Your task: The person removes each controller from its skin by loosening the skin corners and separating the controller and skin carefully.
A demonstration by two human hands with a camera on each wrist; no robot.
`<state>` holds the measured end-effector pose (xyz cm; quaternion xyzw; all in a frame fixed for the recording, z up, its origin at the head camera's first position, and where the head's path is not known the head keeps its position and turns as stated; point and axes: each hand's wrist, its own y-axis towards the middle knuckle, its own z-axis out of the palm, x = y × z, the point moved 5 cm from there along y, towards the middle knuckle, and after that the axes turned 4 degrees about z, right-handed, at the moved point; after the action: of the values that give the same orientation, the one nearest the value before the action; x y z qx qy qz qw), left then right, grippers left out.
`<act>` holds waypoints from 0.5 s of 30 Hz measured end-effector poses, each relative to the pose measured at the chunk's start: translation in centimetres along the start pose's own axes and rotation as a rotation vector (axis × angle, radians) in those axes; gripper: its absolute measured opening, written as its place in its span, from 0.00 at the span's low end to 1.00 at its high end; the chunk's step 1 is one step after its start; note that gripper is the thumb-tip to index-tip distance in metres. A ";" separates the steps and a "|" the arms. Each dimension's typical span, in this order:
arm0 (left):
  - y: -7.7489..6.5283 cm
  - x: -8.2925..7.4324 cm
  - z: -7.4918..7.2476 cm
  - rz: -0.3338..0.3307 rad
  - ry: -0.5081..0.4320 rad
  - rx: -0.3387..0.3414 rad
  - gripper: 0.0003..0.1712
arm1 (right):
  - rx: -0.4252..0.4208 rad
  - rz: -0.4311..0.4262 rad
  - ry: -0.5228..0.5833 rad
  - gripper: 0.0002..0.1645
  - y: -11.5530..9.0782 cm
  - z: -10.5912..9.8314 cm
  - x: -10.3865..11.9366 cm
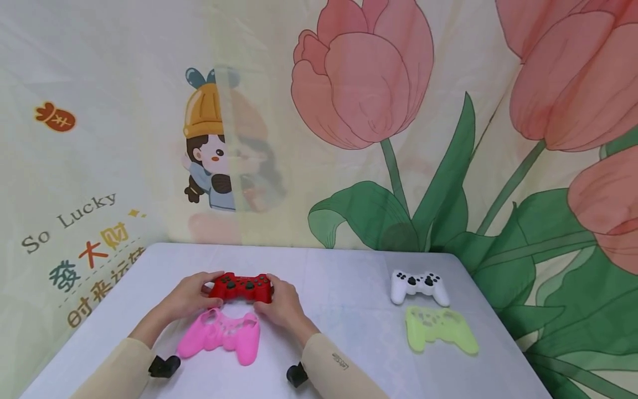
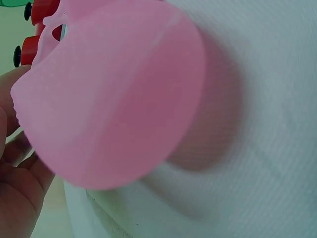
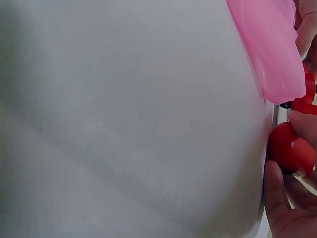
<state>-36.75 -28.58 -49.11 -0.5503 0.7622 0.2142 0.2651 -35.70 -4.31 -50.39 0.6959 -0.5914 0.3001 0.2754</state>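
Both hands grip a red game controller (image 1: 241,286) near the table's far left side. My left hand (image 1: 191,295) holds its left end, thumb at the front and fingers behind. At the right end, my right hand (image 1: 281,301) has thumb and fingers around the red grip (image 3: 291,148). Just in front of the controller lies a pink silicone controller cover (image 1: 206,335), its openings facing up. In the left wrist view one rounded handle of the pink cover (image 2: 114,99) fills the middle and hides part of the controller.
To the right on the white table (image 1: 349,332) lies a white game controller (image 1: 399,288) with black sticks. A yellow-green silicone cover (image 1: 441,331) sits in front of it. A printed curtain (image 1: 269,55) with tulips hangs behind the table's far edge.
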 end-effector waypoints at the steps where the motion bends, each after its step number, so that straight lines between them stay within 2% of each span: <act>1: 0.0 0.0 0.0 -0.004 0.005 -0.001 0.46 | 0.005 -0.009 -0.002 0.47 0.0 0.0 0.0; 6: -0.2 0.2 -0.4 -0.025 0.016 0.009 0.49 | 0.078 -0.022 0.000 0.54 -0.3 -0.5 -0.1; 10: -0.9 0.2 -0.9 -0.009 0.006 0.008 0.48 | 0.164 -0.014 -0.006 0.55 -0.8 -1.4 -0.2; 15: -1.5 -0.3 -2.2 0.049 0.049 -0.057 0.42 | 0.202 -0.060 -0.054 0.54 -1.4 -4.0 -0.9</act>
<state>-35.63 -30.18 -47.32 -0.5438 0.7754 0.2287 0.2253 -34.75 -0.57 -48.47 0.7455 -0.5442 0.3308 0.1967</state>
